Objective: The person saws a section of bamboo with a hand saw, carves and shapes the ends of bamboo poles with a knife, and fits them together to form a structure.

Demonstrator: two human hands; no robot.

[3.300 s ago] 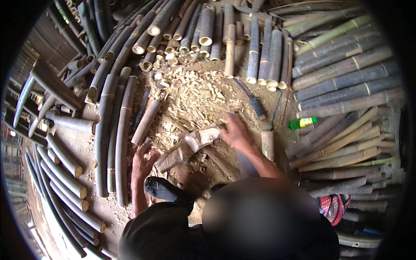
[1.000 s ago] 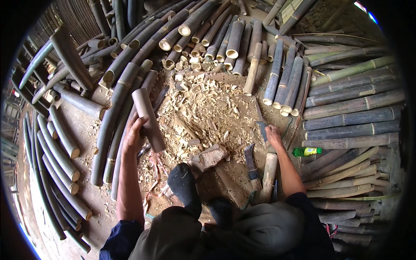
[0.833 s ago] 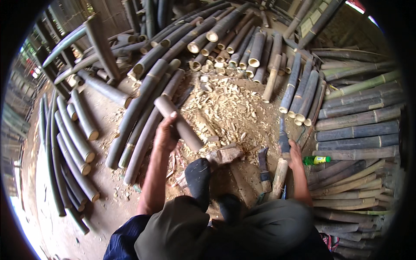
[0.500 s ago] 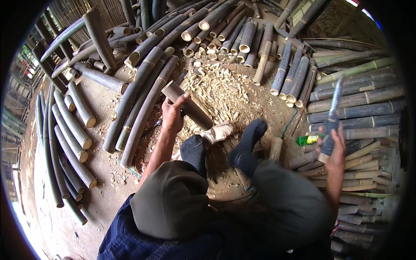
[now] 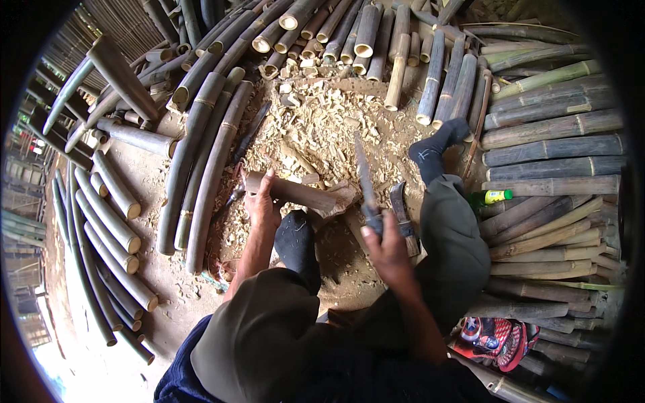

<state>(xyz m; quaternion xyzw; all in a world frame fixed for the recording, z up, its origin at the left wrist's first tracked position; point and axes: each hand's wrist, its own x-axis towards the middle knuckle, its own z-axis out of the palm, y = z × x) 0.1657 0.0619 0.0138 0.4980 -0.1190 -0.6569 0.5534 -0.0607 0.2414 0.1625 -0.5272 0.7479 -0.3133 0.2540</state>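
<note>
My left hand [image 5: 263, 205] is wrapped round a short brown bamboo section [image 5: 295, 193], thumb along its top. The section lies nearly level, its right end at a pale wooden block [image 5: 344, 199] by my left foot. To the right, my right hand [image 5: 390, 254] grips the dark handle of a long knife [image 5: 364, 176], its blade pointing up and away from me. The blade is a little blurred and stands apart from the bamboo. Beside the right hand, a second broad-bladed tool [image 5: 400, 207] lies on the ground between my feet.
Pale wood chips [image 5: 322, 127] cover the ground ahead. Long bamboo poles [image 5: 218, 174] lie close on the left, with more bamboo lengths [image 5: 557, 131] stacked on the right. A green bottle [image 5: 489, 197] lies by that stack; a red patterned bag-like item [image 5: 494, 339] sits at lower right.
My right hand has brought the knife from far right in toward the middle. The bamboo section has tipped to nearly level. My right foot has shifted outward to the right.
</note>
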